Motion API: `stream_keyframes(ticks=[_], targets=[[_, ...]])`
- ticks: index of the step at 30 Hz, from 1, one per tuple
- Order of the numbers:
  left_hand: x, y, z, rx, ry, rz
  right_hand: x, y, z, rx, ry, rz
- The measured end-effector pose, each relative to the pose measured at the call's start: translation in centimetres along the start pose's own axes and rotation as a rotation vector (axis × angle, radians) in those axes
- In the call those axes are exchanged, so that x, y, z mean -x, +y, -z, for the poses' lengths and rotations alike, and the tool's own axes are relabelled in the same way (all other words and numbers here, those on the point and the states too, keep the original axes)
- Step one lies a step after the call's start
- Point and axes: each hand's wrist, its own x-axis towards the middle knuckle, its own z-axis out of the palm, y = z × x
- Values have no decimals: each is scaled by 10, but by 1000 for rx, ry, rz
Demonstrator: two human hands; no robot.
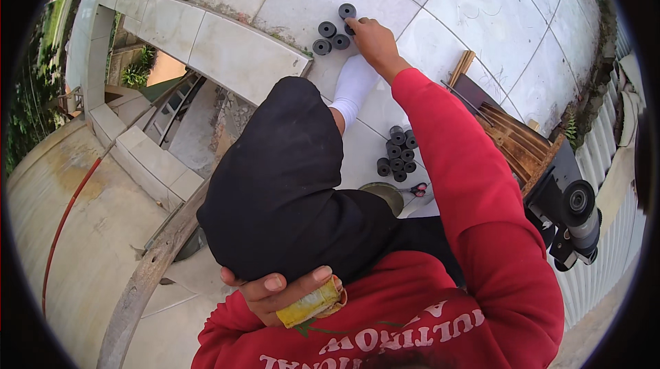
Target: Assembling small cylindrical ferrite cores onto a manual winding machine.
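My right hand (375, 44) reaches out over the pale tiles beyond my white-socked foot. Its fingers close on a short black cylinder (350, 28), which they partly cover. Several more black cylinders (327, 30) with holes through their middles stand beside it in a small cluster. Down by my raised knee, my left hand (265, 298) is curled round a small yellow, worn cylindrical object (313, 305) with a pale end; its exact kind is unclear. The left fingertips rest against my dark trousers.
Several more black cylinders (397, 152) are grouped near a shallow metal bowl (385, 194) and scissors (418, 190). To the right are a slatted wooden piece (515, 149) and a machine with black wheels (579, 202). A tiled ledge (240, 49) borders an opening with a ladder (180, 111).
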Motion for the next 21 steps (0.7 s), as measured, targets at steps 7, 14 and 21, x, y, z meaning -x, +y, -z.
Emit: stream_keyframes(ticks=[7, 14, 21], targets=[[-24, 2, 38, 188, -191, 18, 7, -17, -11, -202, 155, 128], [-22, 1, 30, 124, -220, -43, 26, 11, -5, -323, 131, -24], [-31, 9, 10, 176, -179, 36, 9, -1, -11, -439, 93, -76]])
